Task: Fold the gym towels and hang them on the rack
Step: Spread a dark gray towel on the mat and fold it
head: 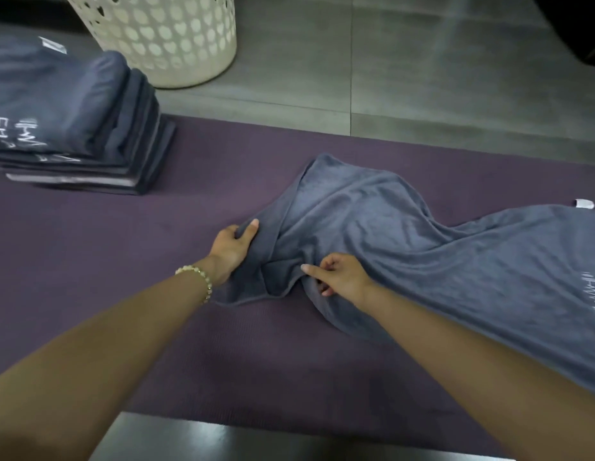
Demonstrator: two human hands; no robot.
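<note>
Grey-blue towel [405, 241], rumpled, spreading right from the fingers [252, 227] pinching its edge; folded stack [73, 128] well left of them.

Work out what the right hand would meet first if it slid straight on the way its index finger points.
Probably the bunched fold of the grey towel just ahead of the right hand. Past that lies the left hand, which grips the same towel's edge. Depth is hard to judge.

Folded towel stack [56, 104]: we read white print, upside down to us; only "CH" comes clear.
Spread towel [422, 247]: white lettering at its right edge, too blurred for us to read.
White tag [584, 203]: nothing legible.
</note>
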